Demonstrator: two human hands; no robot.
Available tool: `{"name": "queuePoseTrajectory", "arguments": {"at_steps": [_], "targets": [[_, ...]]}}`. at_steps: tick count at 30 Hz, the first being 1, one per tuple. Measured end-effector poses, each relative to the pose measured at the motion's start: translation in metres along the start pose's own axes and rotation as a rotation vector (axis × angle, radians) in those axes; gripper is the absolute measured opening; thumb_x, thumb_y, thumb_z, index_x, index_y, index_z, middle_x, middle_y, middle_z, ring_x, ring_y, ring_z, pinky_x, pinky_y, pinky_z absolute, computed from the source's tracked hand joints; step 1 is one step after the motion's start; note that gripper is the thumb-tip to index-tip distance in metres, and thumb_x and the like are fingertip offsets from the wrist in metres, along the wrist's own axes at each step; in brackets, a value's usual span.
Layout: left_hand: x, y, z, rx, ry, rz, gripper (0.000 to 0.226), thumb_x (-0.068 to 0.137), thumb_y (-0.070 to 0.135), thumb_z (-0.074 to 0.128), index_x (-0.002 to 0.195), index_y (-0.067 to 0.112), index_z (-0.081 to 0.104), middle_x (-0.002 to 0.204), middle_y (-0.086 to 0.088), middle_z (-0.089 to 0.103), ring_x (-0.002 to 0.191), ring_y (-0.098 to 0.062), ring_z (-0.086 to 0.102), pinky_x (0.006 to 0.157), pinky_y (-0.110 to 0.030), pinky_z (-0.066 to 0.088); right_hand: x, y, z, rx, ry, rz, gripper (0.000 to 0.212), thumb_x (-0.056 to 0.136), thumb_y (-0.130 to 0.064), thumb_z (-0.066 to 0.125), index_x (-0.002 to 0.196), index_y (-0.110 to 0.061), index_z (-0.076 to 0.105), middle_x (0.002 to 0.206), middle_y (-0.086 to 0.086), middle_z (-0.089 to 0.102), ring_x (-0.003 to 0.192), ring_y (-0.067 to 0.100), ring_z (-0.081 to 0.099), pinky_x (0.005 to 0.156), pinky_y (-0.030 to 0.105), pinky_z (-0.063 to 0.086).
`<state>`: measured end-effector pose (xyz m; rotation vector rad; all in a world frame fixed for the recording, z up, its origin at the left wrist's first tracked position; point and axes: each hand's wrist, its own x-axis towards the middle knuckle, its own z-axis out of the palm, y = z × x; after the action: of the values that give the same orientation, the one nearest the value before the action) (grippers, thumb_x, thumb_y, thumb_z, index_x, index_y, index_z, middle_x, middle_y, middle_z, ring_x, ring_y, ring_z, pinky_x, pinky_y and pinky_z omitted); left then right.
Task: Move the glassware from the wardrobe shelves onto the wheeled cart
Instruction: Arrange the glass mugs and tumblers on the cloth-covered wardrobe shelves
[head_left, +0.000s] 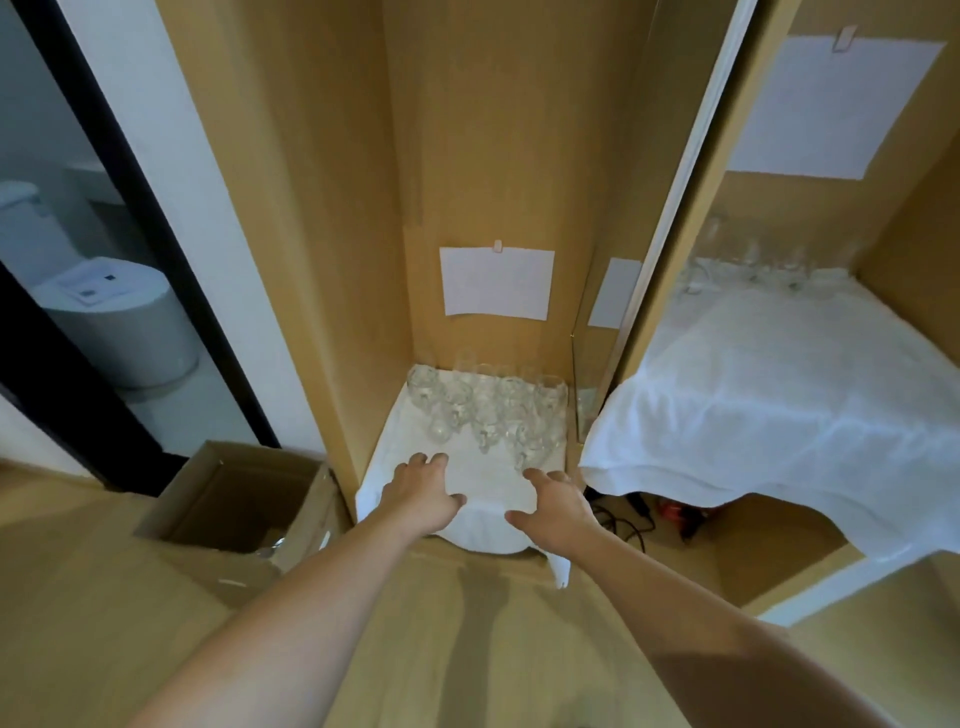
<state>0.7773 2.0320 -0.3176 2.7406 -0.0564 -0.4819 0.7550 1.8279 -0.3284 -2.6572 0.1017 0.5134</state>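
Glassware (485, 410) stands beyond both open hands (488, 501) on cloth (488, 483).

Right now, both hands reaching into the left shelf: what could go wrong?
1. The clear glasses stand packed close together on a white cloth; lifting one could knock its neighbours.
2. Both the left hand and the right hand are over that cloth, whose front edge hangs off the shelf. Dragging it could tip the whole cluster.
3. The glass is transparent against white, so rims are hard to judge.
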Motion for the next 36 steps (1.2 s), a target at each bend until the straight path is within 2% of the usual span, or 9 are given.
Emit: {"name": "queuePoseTrajectory", "arguments": {"at_steps": [6, 16, 19, 26, 32, 36], "targets": [[0.021, -0.022, 0.005, -0.136, 0.102, -0.007, 0.063, 0.098, 0.040, 0.059, 0.153, 0.019, 0.036, 0.150, -0.007, 0.043, 0.134, -0.029, 0.044, 0.105, -0.043, 0.046, 0.029, -0.011, 0.006, -0.020, -0.015, 0.026, 0.074, 0.094, -0.050, 0.063, 0.156, -0.024, 0.030, 0.150, 0.008, 0.039, 0.135, 0.028, 0.044, 0.106, 0.038, 0.045], [0.087, -0.046, -0.008, -0.151, 0.103, -0.100, 0.065, 0.095, 0.041, 0.063, 0.152, 0.022, 0.036, 0.148, -0.005, 0.044, 0.131, -0.028, 0.048, 0.100, -0.043, 0.049, 0.113, -0.033, 0.020, 0.066, -0.091, -0.004, 0.076, 0.091, -0.052, 0.064, 0.154, -0.023, 0.034, 0.146, 0.011, 0.044, 0.133, 0.029, 0.048, 0.108, 0.040, 0.045], [0.123, -0.050, -0.015, -0.145, 0.083, -0.115, 0.068, 0.095, 0.042, 0.063, 0.153, 0.021, 0.035, 0.151, -0.007, 0.042, 0.135, -0.029, 0.045, 0.106, -0.039, 0.044, 0.149, -0.037, 0.019, 0.032, -0.120, 0.011, 0.074, 0.092, -0.052, 0.063, 0.154, -0.021, 0.034, 0.144, 0.013, 0.045, 0.131, 0.030, 0.050, 0.108, 0.037, 0.044], [0.199, -0.052, -0.015, -0.148, -0.008, -0.169, 0.071, 0.094, 0.041, 0.064, 0.154, 0.018, 0.034, 0.150, -0.009, 0.043, 0.134, -0.029, 0.046, 0.108, -0.039, 0.043, 0.230, -0.030, 0.015, 0.024, -0.178, 0.049, 0.072, 0.094, -0.051, 0.063, 0.153, -0.019, 0.035, 0.140, 0.015, 0.049, 0.130, 0.030, 0.052, 0.106, 0.034, 0.045], [0.256, -0.054, -0.009, -0.137, -0.053, -0.221, 0.072, 0.091, 0.043, 0.067, 0.152, 0.020, 0.037, 0.145, -0.007, 0.047, 0.129, -0.027, 0.050, 0.103, -0.037, 0.046, 0.273, -0.018, 0.025, 0.104, -0.211, 0.092, 0.071, 0.092, -0.051, 0.064, 0.151, -0.019, 0.039, 0.142, 0.011, 0.051, 0.129, 0.026, 0.054, 0.104, 0.030, 0.045], [0.289, -0.057, 0.005, -0.199, -0.074, -0.246, 0.075, 0.089, 0.044, 0.070, 0.151, 0.018, 0.037, 0.141, -0.010, 0.050, 0.131, -0.030, 0.050, 0.106, -0.037, 0.044, 0.298, -0.009, 0.036, 0.134, -0.235, 0.133, 0.069, 0.093, -0.049, 0.065, 0.149, -0.017, 0.042, 0.140, 0.012, 0.052, 0.127, 0.028, 0.055, 0.102, 0.031, 0.046]]}}
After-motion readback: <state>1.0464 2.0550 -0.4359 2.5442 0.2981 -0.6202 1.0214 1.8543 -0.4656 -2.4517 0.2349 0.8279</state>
